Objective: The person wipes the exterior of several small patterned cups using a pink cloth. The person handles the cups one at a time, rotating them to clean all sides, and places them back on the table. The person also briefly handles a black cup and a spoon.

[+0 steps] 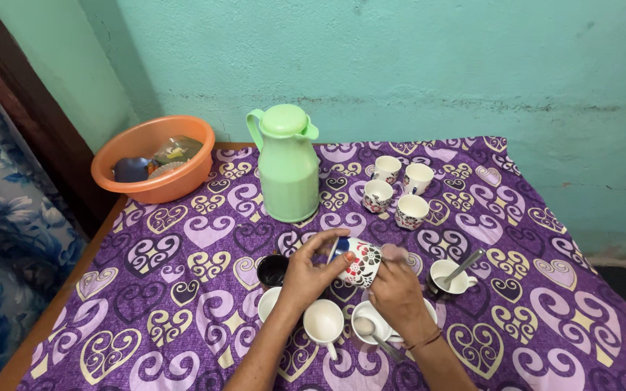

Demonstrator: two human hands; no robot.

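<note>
This looks like a home. A table (74,289) under a purple heart-patterned cloth (530,239) stands against a painted teal wall (436,58). A green thermos jug (288,170), small cups (400,190) and a floral curtain (1,217) suggest it.

The tablecloth (182,304) is deep purple, patterned all over with lilac hearts and cream-and-gold scrolled hearts. The jug (288,165) is pale mint green, lid and handle alike. The basin (155,161) is orange. The tilted cup (360,262) is white with a red and black floral print and a blue inside. The four cups (398,192) behind are white with a dark speckled pattern. The nearer cups (324,321) are plain white, one dark cup (272,269) almost black. The wall (400,65) is turquoise; the curtain (1,246) is blue with flowers
</note>
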